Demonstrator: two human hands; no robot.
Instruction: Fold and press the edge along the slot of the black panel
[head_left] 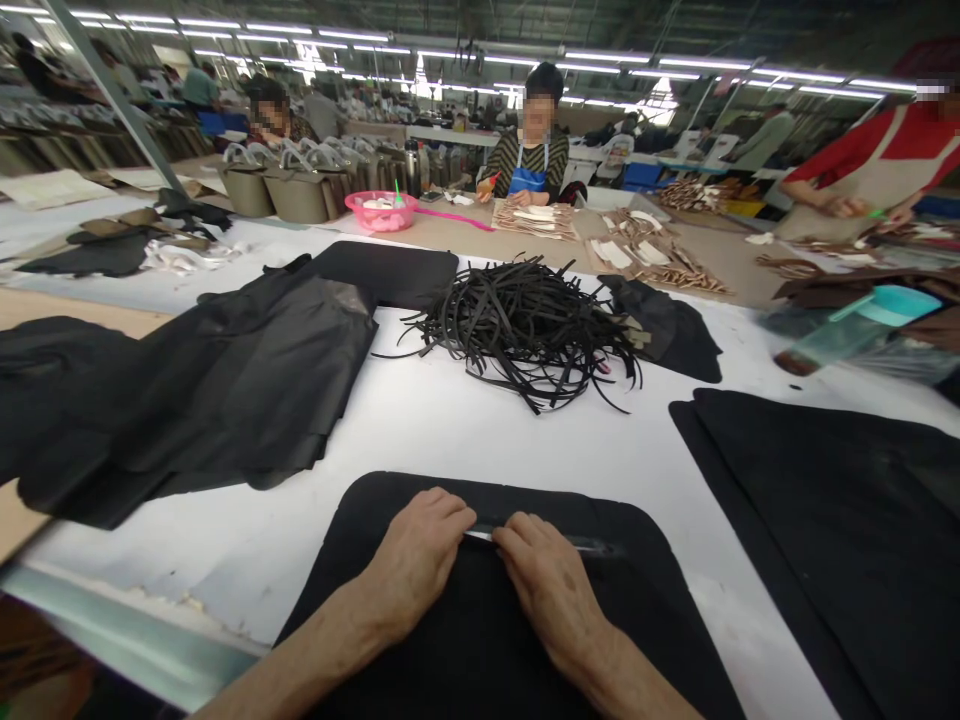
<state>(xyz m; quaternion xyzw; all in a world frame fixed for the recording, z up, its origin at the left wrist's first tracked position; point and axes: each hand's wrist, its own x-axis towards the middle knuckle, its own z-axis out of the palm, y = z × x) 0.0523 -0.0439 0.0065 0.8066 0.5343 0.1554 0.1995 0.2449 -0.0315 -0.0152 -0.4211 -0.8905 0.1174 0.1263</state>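
Note:
A black panel (465,650) with rounded corners lies flat in front of me, leather-like in look. Near its far edge is a narrow shiny strip (596,546), with a sliver of white showing between my hands. My left hand (424,550) bends its fingers down at the left end of that sliver, pinching the panel there. Close by on the right, my right hand (544,570) has its fingertips closed at the sliver's other end. Both thumbs are mostly hidden, and whether the white is tape or table through a slit I cannot tell.
Beyond the panel is a heap of thin black strips (525,320). Black sheets (255,370) lie to the left, more black panels (825,520) to the right. A bottle with a turquoise lid (855,325) leans at right. Co-workers (536,150) sit or stand across the table.

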